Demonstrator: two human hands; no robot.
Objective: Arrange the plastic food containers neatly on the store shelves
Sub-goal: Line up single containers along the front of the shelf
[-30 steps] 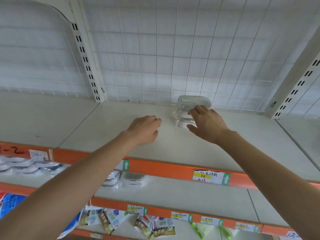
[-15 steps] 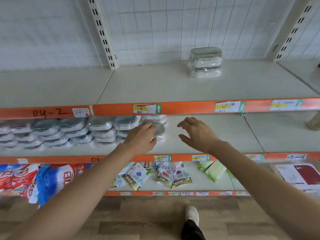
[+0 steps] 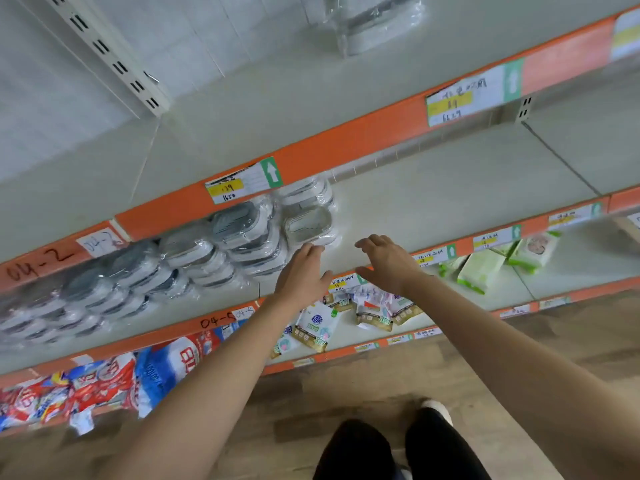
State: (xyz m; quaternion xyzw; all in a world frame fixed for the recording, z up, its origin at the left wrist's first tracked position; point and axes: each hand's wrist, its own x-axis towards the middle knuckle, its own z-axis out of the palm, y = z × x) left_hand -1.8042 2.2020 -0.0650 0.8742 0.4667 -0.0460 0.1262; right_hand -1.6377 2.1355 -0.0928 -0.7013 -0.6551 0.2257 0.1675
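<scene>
A row of plastic-wrapped food container stacks (image 3: 180, 261) fills the left part of the middle shelf (image 3: 450, 188). The rightmost stack (image 3: 308, 220) has a clear lid with a white rim. My left hand (image 3: 304, 271) reaches toward its front, fingertips at or just short of the wrap, holding nothing. My right hand (image 3: 384, 261) hovers with spread fingers over the shelf's front edge, to the right of that stack, holding nothing. One wrapped container stack (image 3: 374, 22) stands alone on the upper shelf (image 3: 263, 109).
Orange shelf edges carry price tags (image 3: 242, 185). The bottom shelf holds sachet packs (image 3: 318, 327), green-white boxes (image 3: 485, 268) and red-blue bags (image 3: 104, 379). A slotted white upright (image 3: 114, 60) divides the upper bays. My legs (image 3: 398, 448) stand on wood flooring.
Both hands left the container stack on the upper shelf and dropped to the middle shelf. The view tilted down and rolled; my hands now sit close to the rightmost stack.
</scene>
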